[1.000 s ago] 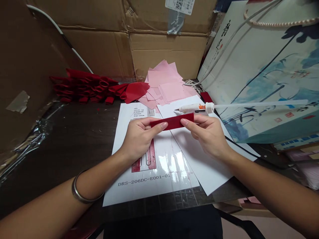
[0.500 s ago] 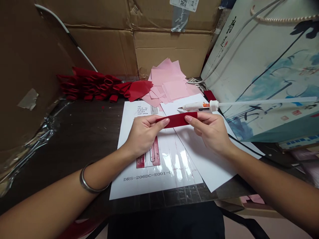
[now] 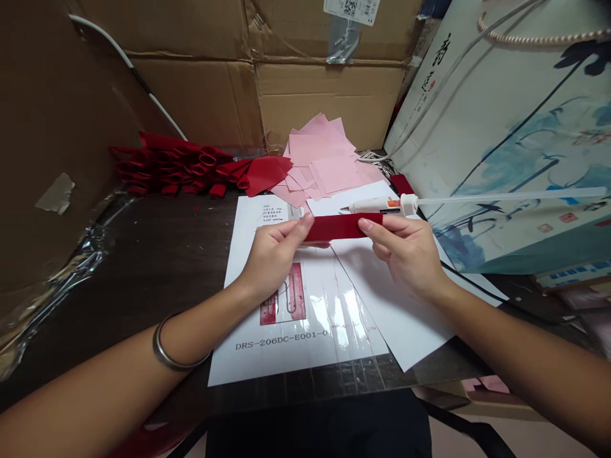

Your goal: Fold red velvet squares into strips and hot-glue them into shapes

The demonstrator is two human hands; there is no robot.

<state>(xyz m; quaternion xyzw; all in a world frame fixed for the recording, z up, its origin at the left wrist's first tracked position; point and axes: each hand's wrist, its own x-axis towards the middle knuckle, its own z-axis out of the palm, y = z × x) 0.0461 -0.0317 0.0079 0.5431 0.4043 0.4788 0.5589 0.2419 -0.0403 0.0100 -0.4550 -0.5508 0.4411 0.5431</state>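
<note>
Head camera looks down on the left hand (image 3: 274, 257) and right hand (image 3: 405, 257), raised over the papers and pinching a dark red velvety strip (image 3: 341, 227) between them. Each hand grips one end, thumb on top and fingers curled underneath (those lower fingers are mostly hidden from this angle). The left thumb covers the strip's left end, and the right thumb and forefinger hide its right end.

The strip hangs above a printed sheet in glossy clear plastic (image 3: 296, 331), just in front of a hot glue gun (image 3: 367, 205) with a long clear glue stick (image 3: 501, 197). Glare and the left hand hide parts of the sheet; its small text is too tiny to read, and its code, "DRS-206DC-E001-0…", is cut off. A plain white sheet (image 3: 396, 312) overlaps it on the dark tabletop (image 3: 143, 254).

Beyond lie loose pink paper squares (image 3: 329, 152) and a heap of folded red pieces (image 3: 172, 166). A painted paper gift bag (image 3: 501, 127), cut off by the frame, leans at right against a cardboard box (image 3: 324, 102).
</note>
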